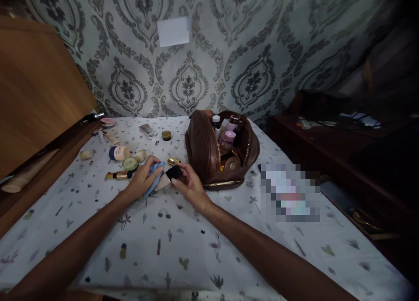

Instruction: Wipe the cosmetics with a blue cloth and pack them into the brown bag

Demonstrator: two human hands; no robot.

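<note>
My left hand [141, 181] is closed on a blue cloth [153, 182], which presses against a small bottle [163, 182] with a pale, skin-toned body and a black cap. The black cap [173, 173] is pinched by the fingers of my right hand [191, 186]. Just behind the bottle lies a gold tube [173, 161]. To the right of my right hand stands an unzipped brown leather cosmetic bag [203, 154], packed with several jars and bottles, among them a pink-lidded jar [229, 137].
Left of my hands are a jar with a dark blue band [119, 153], a green-lidded jar [130, 163] and a dark gold-ended bottle [118, 174]. Behind lie a tube [147, 131] and a small gold-lidded jar [166, 135]. A blurred-out object [290, 192] is at right.
</note>
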